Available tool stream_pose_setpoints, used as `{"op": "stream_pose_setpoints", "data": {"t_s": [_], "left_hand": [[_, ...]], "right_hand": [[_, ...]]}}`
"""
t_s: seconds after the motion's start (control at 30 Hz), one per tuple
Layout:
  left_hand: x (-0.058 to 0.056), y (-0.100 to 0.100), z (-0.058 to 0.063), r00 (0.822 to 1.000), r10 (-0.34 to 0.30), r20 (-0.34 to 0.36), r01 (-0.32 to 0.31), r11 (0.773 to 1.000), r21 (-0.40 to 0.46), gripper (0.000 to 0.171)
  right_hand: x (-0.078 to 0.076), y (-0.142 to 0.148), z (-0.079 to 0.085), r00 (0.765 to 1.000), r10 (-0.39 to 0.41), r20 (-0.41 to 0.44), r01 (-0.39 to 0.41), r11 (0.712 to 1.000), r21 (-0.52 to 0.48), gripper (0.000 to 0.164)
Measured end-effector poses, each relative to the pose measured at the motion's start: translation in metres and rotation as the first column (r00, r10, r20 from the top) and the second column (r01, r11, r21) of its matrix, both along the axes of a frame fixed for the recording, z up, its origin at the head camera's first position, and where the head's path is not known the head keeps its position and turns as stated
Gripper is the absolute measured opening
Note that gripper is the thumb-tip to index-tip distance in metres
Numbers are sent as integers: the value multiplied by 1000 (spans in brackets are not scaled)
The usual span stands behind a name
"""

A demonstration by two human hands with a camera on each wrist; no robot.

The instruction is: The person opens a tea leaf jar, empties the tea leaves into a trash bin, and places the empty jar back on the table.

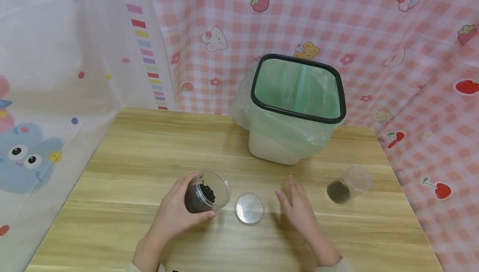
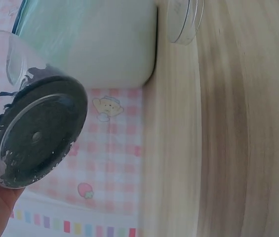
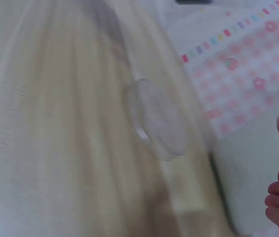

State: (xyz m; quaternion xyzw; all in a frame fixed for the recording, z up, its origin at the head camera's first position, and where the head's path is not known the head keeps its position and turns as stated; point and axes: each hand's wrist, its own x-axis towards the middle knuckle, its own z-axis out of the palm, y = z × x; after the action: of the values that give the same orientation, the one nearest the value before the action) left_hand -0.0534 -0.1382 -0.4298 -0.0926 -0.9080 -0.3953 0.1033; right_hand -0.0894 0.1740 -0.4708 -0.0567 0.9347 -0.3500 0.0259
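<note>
My left hand (image 1: 175,211) grips a clear plastic jar (image 1: 218,186) round its side. The jar tilts toward the right, uncapped, with dark, dry, leaf-like bits (image 1: 207,193) inside; in the left wrist view the dark bits (image 2: 43,128) cover its base. A round clear lid (image 1: 249,208) lies on the table between both hands, and the right wrist view shows the lid (image 3: 156,118) too, blurred. To the right of it, my right hand (image 1: 298,209) is just over the tabletop, fingers fairly straight and holding nothing.
Behind the hands stands a pale bin (image 1: 275,145) with a black rim and green liner bag. A second clear jar (image 1: 349,184) with dark contents is on the right of the wooden table (image 1: 149,151). Patterned cloths (image 1: 232,18) hang behind and beside it.
</note>
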Motion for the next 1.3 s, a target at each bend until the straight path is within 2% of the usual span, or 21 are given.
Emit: {"op": "stream_pose_setpoints", "data": {"t_s": [0.1, 0.23, 0.4, 0.47, 0.57, 0.63, 0.73, 0.8, 0.83, 0.87, 0.9, 1.0, 1.07, 1.2, 1.23, 1.3], "left_hand": [[0, 1, 1, 1000, -8, 0, 8, 1000, 2, 94], [-2, 1, 4, 1000, -14, 4, 14, 1000, -8, 96], [-7, 4, 13, 999, -42, -2, 42, 998, -53, 99], [-9, 5, 19, 998, -61, -5, 61, 996, -65, 100], [-10, 7, 29, 996, -87, -21, 85, 993, -76, 101], [-11, 7, 36, 995, -98, -30, 95, 992, -78, 101], [-15, 6, 47, 993, -106, -45, 103, 992, -77, 101], [-17, 4, 53, 993, -107, -46, 103, 992, -75, 101], [-19, 4, 55, 993, -108, -46, 104, 992, -78, 101], [-20, 4, 57, 993, -110, -50, 106, 991, -79, 101], [-22, 4, 58, 992, -114, -52, 110, 991, -80, 101], [-25, 5, 61, 990, -129, -56, 125, 989, -77, 101], [-28, 6, 62, 989, -137, -62, 133, 989, -67, 101], [-31, 6, 65, 989, -140, -58, 138, 990, -36, 100], [-32, 6, 65, 989, -139, -56, 137, 990, -36, 100], [-34, 6, 67, 989, -138, -48, 136, 990, -34, 101]], "right_hand": [[-3, 7, 18, 999, -33, 7, 33, 999, -8, 70], [-8, 18, 44, 994, -103, -26, 102, 994, -43, 69], [-17, 32, 79, 972, -214, -96, 202, 972, -123, 67], [-23, 40, 96, 963, -258, -83, 237, 950, -205, 65], [-36, 55, 123, 950, -308, -46, 273, 896, -351, 63], [-48, 64, 140, 941, -336, -36, 295, 867, -401, 62], [-65, 73, 159, 943, -331, -34, 292, 872, -392, 63], [-76, 77, 167, 960, -278, 9, 254, 863, -436, 65], [-81, 78, 170, 970, -240, 42, 230, 848, -477, 67], [-85, 79, 172, 977, -196, 84, 210, 819, -535, 69], [-89, 80, 173, 981, -153, 122, 196, 777, -599, 71], [-100, 83, 175, 981, -39, 190, 172, 632, -756, 74], [-106, 86, 174, 977, 5, 214, 180, 521, -834, 61], [-113, 93, 172, 962, 112, 248, 199, 327, -924, 18], [-114, 95, 172, 956, 140, 257, 208, 292, -933, 12], [-116, 97, 172, 940, 191, 282, 235, 237, -943, 17]]}}
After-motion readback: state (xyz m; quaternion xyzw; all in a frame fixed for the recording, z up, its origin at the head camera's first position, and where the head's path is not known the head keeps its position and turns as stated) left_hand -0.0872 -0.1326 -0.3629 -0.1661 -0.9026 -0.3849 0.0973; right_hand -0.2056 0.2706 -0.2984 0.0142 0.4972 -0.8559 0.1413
